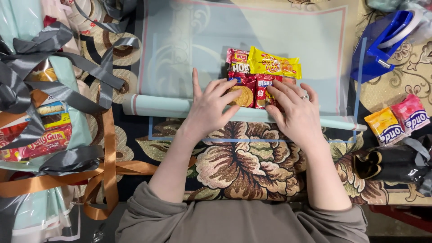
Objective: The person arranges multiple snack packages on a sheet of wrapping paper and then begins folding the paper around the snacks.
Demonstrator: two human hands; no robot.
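In the head view, a small pile of snack packets (258, 78) is being held down on a clear cellophane sheet with a pale blue border (202, 40), which is lying over a dark tablecloth with a big flower pattern (243, 162). The pile is made of red biscuit packets, and a yellow wrapped snack bar (275, 64) is lying across its top. The left hand (210, 108) is being laid flat, with the fingers spread and the fingertips (234, 95) resting on the round biscuit picture of one red packet. The right hand (294, 110) is also being kept open and flat, with its fingers touching the right side of the pile; a ring is being worn on one finger. Just below the pile, the rolled edge of the sheet (162, 106) is lying under both hands. A blue tape dispenser (382, 42) is standing well apart at the upper right, two small orange and pink packets (398, 120) at the right, and grey and orange ribbons (58, 90) at the left.
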